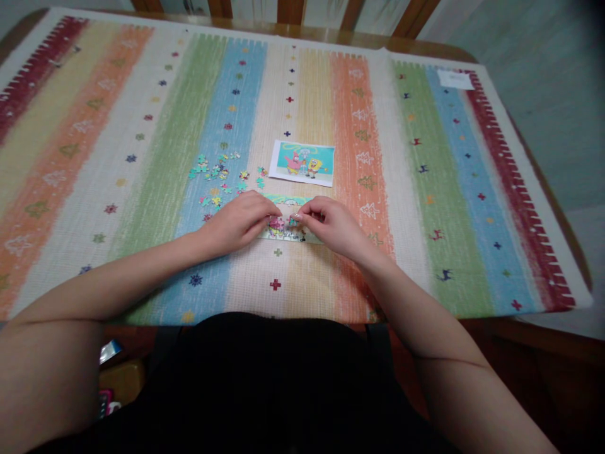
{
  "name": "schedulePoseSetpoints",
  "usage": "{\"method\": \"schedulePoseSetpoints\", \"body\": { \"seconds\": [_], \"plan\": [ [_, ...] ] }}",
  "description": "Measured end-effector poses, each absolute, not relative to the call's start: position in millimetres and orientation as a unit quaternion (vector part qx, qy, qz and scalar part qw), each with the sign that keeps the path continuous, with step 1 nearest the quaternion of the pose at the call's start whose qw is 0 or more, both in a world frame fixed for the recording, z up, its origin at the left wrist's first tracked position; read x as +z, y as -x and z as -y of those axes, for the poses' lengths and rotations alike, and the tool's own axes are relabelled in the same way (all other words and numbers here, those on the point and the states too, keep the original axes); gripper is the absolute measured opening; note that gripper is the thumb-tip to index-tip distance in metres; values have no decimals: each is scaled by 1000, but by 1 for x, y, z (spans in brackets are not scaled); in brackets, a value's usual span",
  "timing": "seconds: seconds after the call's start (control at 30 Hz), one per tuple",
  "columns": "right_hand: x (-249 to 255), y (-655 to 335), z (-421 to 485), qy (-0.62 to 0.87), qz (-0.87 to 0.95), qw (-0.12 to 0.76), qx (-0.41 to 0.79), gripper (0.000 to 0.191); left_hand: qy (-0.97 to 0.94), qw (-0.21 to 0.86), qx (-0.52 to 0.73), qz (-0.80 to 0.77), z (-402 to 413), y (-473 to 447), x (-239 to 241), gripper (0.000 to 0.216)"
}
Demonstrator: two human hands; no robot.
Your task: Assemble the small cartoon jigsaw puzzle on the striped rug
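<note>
A partly assembled jigsaw puzzle [283, 237] lies in front of me, showing a teal strip along its far edge and a pink patch near its lower left. My left hand [243, 219] is closed at the puzzle's left side, its bent fingertips on the pink part. From the right, my right hand [333, 224] pinches a small teal-and-dark puzzle piece [293, 220] between thumb and forefinger, just over the puzzle's middle. Both hands cover parts of the puzzle. Just beyond it sits a printed reference picture [305, 162] of cartoon characters.
Several loose puzzle pieces [217, 171] are scattered left of the picture. A striped tablecloth [425, 208] covers the table, with a small white paper [455, 79] at its far right. Wooden chair slats [290, 11] stand behind the far edge.
</note>
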State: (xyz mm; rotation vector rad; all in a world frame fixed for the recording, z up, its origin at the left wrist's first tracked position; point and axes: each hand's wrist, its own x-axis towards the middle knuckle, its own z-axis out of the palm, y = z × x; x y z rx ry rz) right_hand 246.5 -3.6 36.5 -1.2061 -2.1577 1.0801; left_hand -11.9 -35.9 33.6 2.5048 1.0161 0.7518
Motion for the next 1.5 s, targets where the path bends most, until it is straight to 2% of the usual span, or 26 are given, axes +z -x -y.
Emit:
{"method": "schedulePoseSetpoints", "body": {
  "seconds": [0.2, 0.53, 0.83, 1.13, 1.33, 1.5],
  "plan": [
    [27, -243, 6, 446, 823, 197, 293, 14, -934, 73, 222, -272, 44, 21, 17, 26],
    [25, -235, 7, 465, 839, 125, 253, 16, -948, 9, 212, -238, 44, 21, 20, 30],
    [18, -238, 8, 436, 861, 141, 222, 12, -947, 37, 180, -265, 45, 19, 23, 31],
    [28, -246, 9, 393, 871, 157, 250, 7, -947, 56, 183, -258, 45, 20, 17, 30],
    [38, -256, 11, 345, 913, 117, 185, 20, -948, 56, 172, -260, 46, 23, 18, 30],
    [44, -258, 14, 324, 932, 76, 146, 22, -950, 61, 151, -267, 44, 24, 19, 30]
  ]
}}
